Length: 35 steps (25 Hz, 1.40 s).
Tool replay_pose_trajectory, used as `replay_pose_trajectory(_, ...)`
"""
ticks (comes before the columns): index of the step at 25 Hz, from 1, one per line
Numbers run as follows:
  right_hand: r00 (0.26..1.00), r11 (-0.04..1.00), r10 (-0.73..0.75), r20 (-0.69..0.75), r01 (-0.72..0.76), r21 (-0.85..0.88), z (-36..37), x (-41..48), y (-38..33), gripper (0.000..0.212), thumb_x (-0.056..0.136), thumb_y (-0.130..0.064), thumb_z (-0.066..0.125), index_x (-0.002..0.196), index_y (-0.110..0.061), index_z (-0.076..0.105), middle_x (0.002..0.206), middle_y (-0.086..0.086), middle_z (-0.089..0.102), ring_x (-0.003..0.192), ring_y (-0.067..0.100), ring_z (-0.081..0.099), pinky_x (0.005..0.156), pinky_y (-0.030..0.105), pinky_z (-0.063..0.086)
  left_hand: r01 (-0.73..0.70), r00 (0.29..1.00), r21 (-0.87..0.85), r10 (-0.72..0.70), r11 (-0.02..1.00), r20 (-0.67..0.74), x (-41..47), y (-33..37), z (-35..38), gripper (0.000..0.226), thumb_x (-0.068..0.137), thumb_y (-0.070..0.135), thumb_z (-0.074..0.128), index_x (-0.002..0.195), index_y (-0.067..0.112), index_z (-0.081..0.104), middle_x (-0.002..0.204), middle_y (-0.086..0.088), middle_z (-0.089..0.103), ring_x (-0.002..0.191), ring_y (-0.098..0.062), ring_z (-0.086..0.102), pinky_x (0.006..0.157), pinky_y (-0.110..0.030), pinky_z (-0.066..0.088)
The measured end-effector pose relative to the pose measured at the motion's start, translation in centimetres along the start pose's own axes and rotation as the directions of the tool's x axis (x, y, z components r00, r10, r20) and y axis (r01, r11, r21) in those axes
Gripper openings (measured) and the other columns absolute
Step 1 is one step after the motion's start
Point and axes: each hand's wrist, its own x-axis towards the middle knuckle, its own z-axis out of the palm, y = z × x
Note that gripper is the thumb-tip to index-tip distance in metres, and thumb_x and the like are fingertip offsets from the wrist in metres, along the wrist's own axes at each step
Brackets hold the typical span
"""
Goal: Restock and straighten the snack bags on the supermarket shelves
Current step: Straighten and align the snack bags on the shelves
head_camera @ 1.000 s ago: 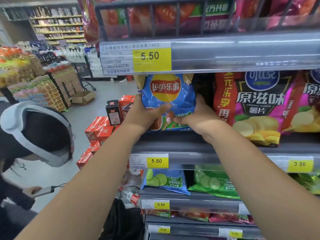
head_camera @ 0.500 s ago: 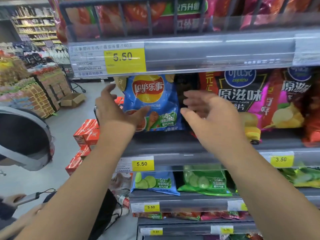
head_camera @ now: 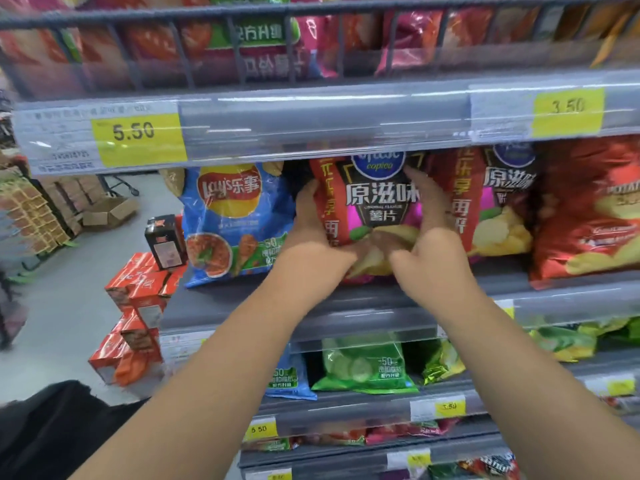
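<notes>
Hands off the Lay's bag, onto the Copico bag next door

Half a second ago both hands hung spread in front of the blue Lay's bag. Now the left hand wraps the Copico bag's left edge with its fingers tucked behind, and the right hand clasps the right edge, thumb low on the front, so the bag is held between the two. It stands on the middle shelf, between the Lay's bag and a second Copico bag (whether those two overlap or merely touch, I cannot tell). The Lay's bag stands upright and free, facing out. That one looks settled, and the straightening seems to pass along the row.
</notes>
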Motion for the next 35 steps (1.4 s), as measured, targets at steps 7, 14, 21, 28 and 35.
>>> replay_pose_trajectory(7, 0.988, 0.99, 0.093, 0.121, -0.105, 0.094, 0.9, 2.6, 0.4, 0.087, 0.081, -0.003, 0.073, 0.148, -0.034, 0.026, 0.152, -0.005, 0.03, 0.128, -0.002, 0.029, 0.106, 0.017, 0.029, -0.03, 0.987, 0.298, 0.075, 0.954, -0.14, 0.2, -0.7, -0.2, 0.098, 0.077, 0.03, 0.077, 0.153, 0.029, 0.015, 0.143, -0.001, 0.047, 0.124, -0.026, 0.052, 0.101, -0.036, 0.044)
replay_pose_trajectory(14, 0.995, 0.977, 0.07, 0.076, -0.084, 0.196, 0.8, 1.8, 0.3, 0.09, 0.078, 0.003, 0.073, 0.131, -0.052, 0.025, 0.15, -0.003, 0.036, 0.134, 0.014, 0.041, 0.111, 0.038, 0.038, -0.092, 0.833, 0.754, 0.465, 0.65, -0.3, -1.5, -1.2, -1.5, 0.086, 0.068, 0.058, 0.072, 0.14, 0.022, 0.043, 0.137, -0.015, 0.045, 0.121, -0.04, 0.045, 0.095, -0.052, 0.041)
replay_pose_trajectory(21, 0.993, 0.982, 0.027, 0.119, -0.048, 0.181, 2.0, 2.0, -0.4, 0.085, 0.082, -0.003, 0.072, 0.141, -0.043, 0.025, 0.153, -0.006, 0.031, 0.139, 0.01, 0.033, 0.114, 0.032, 0.034, 0.083, 0.967, 0.741, 0.124, 0.666, -0.22, -0.5, -2.2, -4.2, 0.112, 0.064, 0.087, 0.046, 0.151, 0.045, -0.01, 0.163, 0.002, -0.017, 0.15, -0.027, -0.013, 0.118, -0.059, -0.005)
replay_pose_trajectory(28, 0.994, 0.992, 0.104, 0.044, -0.107, 0.064, 1.8, 2.6, 0.1, 0.087, 0.081, -0.009, 0.075, 0.149, -0.033, 0.025, 0.154, -0.007, 0.027, 0.139, 0.008, 0.028, 0.101, 0.013, 0.027, 0.065, 0.979, 0.796, 0.114, 0.602, -0.167, 0.3, -2.3, -3.4, 0.106, 0.065, 0.09, 0.031, 0.15, 0.046, -0.015, 0.162, -0.001, -0.022, 0.149, -0.033, -0.015, 0.116, -0.064, -0.003)
replay_pose_trajectory(35, 0.994, 0.995, 0.06, 0.093, -0.052, -0.083, 0.4, 2.3, 0.3, 0.08, 0.085, -0.02, 0.072, 0.149, -0.036, 0.026, 0.153, 0.002, 0.028, 0.137, 0.017, 0.035, 0.099, 0.017, 0.031, 0.008, 0.943, 0.799, 0.262, 0.601, -0.207, 0.6, -3.0, -2.4, 0.1, 0.072, 0.085, 0.044, 0.152, 0.042, 0.003, 0.163, -0.01, 0.001, 0.15, -0.035, -0.003, 0.116, -0.063, -0.002)
